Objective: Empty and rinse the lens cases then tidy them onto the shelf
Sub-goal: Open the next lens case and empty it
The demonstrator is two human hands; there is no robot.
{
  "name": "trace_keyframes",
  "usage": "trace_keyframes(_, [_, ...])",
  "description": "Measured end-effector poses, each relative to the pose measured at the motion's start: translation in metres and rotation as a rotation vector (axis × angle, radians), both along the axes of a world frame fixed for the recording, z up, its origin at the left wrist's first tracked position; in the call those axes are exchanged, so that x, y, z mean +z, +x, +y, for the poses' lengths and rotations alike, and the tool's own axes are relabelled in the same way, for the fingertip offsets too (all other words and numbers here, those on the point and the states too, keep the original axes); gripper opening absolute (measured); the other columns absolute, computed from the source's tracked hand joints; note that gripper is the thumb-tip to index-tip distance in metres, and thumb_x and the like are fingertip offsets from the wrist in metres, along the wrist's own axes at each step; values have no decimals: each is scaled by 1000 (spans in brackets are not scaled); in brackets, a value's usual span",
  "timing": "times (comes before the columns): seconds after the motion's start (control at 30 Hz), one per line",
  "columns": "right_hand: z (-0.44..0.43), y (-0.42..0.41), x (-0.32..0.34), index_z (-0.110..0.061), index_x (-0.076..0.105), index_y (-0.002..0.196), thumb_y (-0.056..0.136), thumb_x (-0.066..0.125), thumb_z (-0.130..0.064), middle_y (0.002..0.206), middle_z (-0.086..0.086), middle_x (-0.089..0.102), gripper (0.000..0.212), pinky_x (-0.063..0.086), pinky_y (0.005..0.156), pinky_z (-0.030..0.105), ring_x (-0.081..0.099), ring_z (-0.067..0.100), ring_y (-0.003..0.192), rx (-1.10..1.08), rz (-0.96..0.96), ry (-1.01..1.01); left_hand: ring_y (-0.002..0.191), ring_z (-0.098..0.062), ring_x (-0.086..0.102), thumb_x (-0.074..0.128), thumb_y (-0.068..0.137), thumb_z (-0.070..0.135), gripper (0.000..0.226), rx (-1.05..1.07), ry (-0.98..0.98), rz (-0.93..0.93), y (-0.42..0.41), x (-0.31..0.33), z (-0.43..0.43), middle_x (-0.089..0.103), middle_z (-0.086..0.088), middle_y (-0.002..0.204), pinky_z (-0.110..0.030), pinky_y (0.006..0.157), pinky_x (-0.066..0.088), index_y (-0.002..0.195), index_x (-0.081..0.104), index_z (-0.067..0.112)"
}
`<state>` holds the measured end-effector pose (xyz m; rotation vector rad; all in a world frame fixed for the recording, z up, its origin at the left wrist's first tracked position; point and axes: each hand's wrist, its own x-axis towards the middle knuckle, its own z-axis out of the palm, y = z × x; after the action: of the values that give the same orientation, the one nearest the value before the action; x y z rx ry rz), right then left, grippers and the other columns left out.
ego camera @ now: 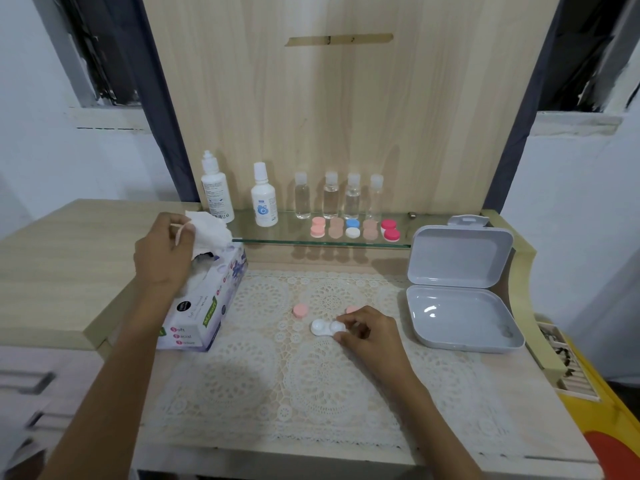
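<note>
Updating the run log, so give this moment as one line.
left hand: grips tissue above tissue box | right hand: holds white lens case on lace mat | pink caps: off, beside case

Tissue box (207, 306), open grey box (462, 322), lace mat (242, 379)

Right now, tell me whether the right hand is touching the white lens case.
Touching. The head view shows the right hand pinching the white lens case at its right end.
</note>
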<state>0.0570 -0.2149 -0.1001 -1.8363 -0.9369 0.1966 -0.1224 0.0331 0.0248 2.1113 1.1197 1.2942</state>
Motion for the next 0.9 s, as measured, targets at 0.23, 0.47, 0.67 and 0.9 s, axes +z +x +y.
trace_keyframes(0.23, [0,-1,-1,-24,75,92,72,78,-18,84,-11,65,21,51,69,27,59,7,75,3,3,8,81,-8,59,61,89,13,7,-428,-11,67,24,-23,-51,66,2,93,-13,67,41,92,64,19])
trace_keyframes(0.47, [-1,-1,-1,-26,75,91,73,78,-21,84,-12,64,19,49,67,21,58,5,75,3,-7,11,85,-4,56,59,90,15,10,-599,128,305,49,-87,-99,58,10,96,-18,75,42,93,63,23])
trace_keyframes(0.67, [0,1,-1,-23,75,94,73,78,-18,86,-14,64,21,43,64,11,57,1,77,7,-59,0,88,-9,55,48,88,22,20,-598,199,354,55,-117,-111,63,12,95,-27,72,49,96,65,23])
trace_keyframes(0.9, [1,1,-2,-23,75,92,75,78,-24,85,-13,64,18,43,64,12,57,1,76,3,-80,0,91,-4,56,49,87,27,23,-653,366,366,47,-121,-114,67,11,94,-19,68,49,98,69,23])
